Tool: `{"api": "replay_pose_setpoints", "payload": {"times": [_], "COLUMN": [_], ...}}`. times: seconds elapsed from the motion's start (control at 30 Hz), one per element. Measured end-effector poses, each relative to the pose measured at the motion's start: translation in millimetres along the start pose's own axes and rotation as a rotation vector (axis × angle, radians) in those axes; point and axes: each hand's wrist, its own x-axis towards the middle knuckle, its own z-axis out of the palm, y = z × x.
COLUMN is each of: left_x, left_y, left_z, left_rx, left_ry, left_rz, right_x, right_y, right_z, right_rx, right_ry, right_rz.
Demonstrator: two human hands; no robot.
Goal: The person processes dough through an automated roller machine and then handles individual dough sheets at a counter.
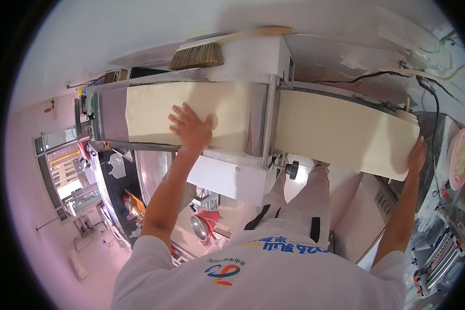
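A long pale dough sheet lies on the belt of a dough sheeter and runs up to its steel roller. On top of the left stretch, my left hand rests palm down with fingers spread. Beyond the roller, a second stretch of dough extends to the right, with layered edges at its far corner. My right hand grips the right end of that stretch; some of its fingers are hidden.
A brush lies on top of the machine. A black knob sticks out at its front. A pink-rimmed bowl stands at the right, near loose cables. A metal bowl is low at the left.
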Motion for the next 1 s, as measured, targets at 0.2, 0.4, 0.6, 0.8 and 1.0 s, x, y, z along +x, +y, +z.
{"api": "replay_pose_setpoints", "payload": {"times": [0.2, 0.4, 0.6, 0.8, 1.0], "left_x": [-8.3, -14.9, -17.6, -47.0, -51.7], "left_y": [14.3, 30.2, 48.7, 39.0, 29.1], "left_z": [0.3, -5.0, -2.9, -8.5, -41.6], "left_rx": [0.024, 0.026, -0.059, -0.126, -0.171], "left_ry": [-0.055, -0.011, 0.053, 0.024, -0.121], "left_rz": [-0.030, -0.032, 0.001, 0.108, 0.269], "right_x": [-32.1, -8.2, 9.1, -24.5, 32.2], "right_y": [-49.4, -46.4, -21.0, -80.8, 4.4], "right_z": [11.9, 9.6, 1.7, 27.0, -5.2], "right_rx": [-0.041, -0.388, 0.320, -0.439, 0.145], "right_ry": [-0.069, 0.084, -0.257, 0.082, -0.244], "right_rz": [-0.065, 0.225, 0.092, 0.176, 0.049]}}
